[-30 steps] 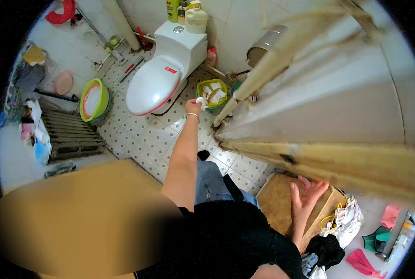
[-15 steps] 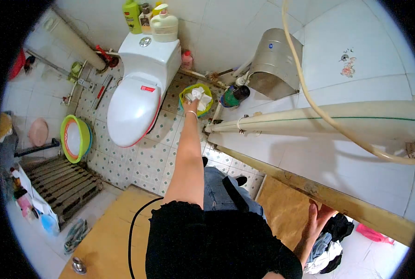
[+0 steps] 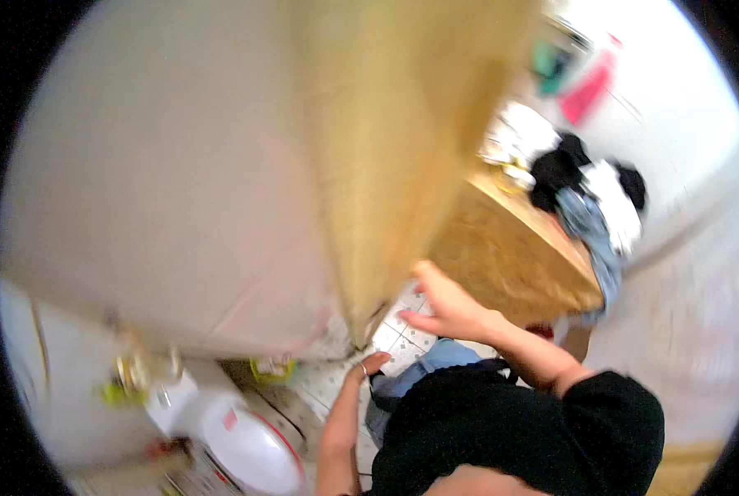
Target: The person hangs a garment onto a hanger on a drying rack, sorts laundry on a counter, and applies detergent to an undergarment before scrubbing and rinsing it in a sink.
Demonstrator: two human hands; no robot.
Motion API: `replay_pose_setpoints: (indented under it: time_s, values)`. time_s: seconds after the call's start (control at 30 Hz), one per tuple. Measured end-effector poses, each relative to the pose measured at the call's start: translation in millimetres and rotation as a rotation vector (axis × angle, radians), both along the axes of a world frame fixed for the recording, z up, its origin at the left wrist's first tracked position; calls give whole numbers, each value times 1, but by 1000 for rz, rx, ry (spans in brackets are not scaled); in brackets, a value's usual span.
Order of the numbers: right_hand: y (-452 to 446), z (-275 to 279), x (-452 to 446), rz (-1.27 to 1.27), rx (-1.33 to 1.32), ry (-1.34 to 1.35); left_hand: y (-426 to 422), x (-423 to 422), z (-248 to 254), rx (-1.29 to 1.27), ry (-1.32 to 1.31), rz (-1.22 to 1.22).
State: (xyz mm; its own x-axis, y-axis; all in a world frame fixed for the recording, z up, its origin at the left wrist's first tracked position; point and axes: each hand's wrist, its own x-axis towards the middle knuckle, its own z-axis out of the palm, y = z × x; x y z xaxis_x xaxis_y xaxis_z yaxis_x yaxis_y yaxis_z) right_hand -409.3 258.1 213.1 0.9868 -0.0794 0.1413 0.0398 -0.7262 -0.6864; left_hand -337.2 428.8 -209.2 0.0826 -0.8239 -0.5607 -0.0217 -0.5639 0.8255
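My right hand (image 3: 445, 307) is open, its fingers apart, beside the lower part of a yellow-edged panel (image 3: 369, 165). Whether the fingertips touch that edge is unclear. Lower down, my left hand (image 3: 375, 362), with a bracelet at the wrist, is near the panel's bottom corner and my jeans (image 3: 448, 355). Its fingers are small and blurred, and no held object can be made out. The green waste basket (image 3: 272, 369) shows partly below the panel, left of my left hand.
A white toilet (image 3: 253, 450) stands at the lower left, with blurred bottles (image 3: 133, 372) near its tank. To the right is a brown cabinet (image 3: 510, 256) with dark clothes (image 3: 558, 174) and jeans cloth (image 3: 588, 219) by it. Pink cloth (image 3: 588, 87) hangs farther back.
The view has swung right, so the panel now fills the upper left. My left hand has left the waste basket, where it was with white tissue. My right hand appears nearer the middle, fingers spread.
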Motion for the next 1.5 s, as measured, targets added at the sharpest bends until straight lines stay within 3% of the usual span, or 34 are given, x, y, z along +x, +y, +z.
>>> replay_pose_setpoints:
  time_s: [0.07, 0.17, 0.23, 0.3, 0.33, 0.37, 0.43, 0.57, 0.63, 0.7, 0.77, 0.83, 0.9, 0.97, 1.03, 1.13, 1.2, 1.27, 1.3, 1.33, 1.37, 1.5]
  values:
    - [-17, -1, -14, 98, -53, -241, -36, -15, 12, -20, 27, 12]
    - [-51, -10, -41, 92, -40, -108, -77, -28, 34, -62, 53, -41]
    - [-86, -29, -59, 4, -42, -172, -110, -38, 48, -112, 8, -101]
    - [-134, -42, -70, -167, -65, -163, -150, -33, 81, 37, 15, -170]
    - [-160, -45, -82, -238, -57, -176, -164, -30, 38, -56, 121, -155]
    - [-186, -49, -98, -317, -73, -234, -179, -36, 84, 122, 120, -106]
    - [-254, -49, -135, -514, -163, -251, -220, -39, 92, 181, 120, -60]
    - [-397, -51, -221, -897, -339, -259, -309, -47, 96, 127, 198, 127]
    - [-469, -47, -258, -1109, -454, -188, -360, -57, 122, 79, 217, 199]
    - [-534, -42, -286, -1307, -544, -152, -415, -63, 144, -86, 161, 187]
    - [-598, -36, -304, -1409, -643, -108, -476, -74, 192, -423, -40, 34]
    - [-649, -32, -313, -1449, -667, -13, -537, -92, 244, -541, -214, -36]
    - [-686, -36, -318, -1477, -689, 193, -589, -111, 277, -649, -208, -46]
    - [-713, -45, -329, -1471, -581, 260, -633, -129, 311, -699, -154, -84]
    - [-738, -60, -362, -1240, -475, -161, -664, -142, 326, -747, -130, -80]
    - [-702, -40, -395, -1344, -247, -544, -697, -157, 344, -764, -85, -65]
    - [-665, -28, -417, -1424, 216, -662, -716, -161, 345, -754, -56, -57]
    - [-654, -75, -455, -1474, 222, -943, -737, -165, 351, -789, -37, -64]
    - [-644, -86, -467, -1461, 453, -1090, -749, -167, 352, -805, -20, -80]
    - [-624, -76, -468, -1295, 844, -1305, -763, -169, 352, -828, -71, -88]
    - [-606, -73, -468, -1218, 988, -1411, -777, -171, 351, -840, -102, -105]
    - [-557, -77, -468, -1236, 1009, -1531, -827, -185, 361, -893, -98, -145]
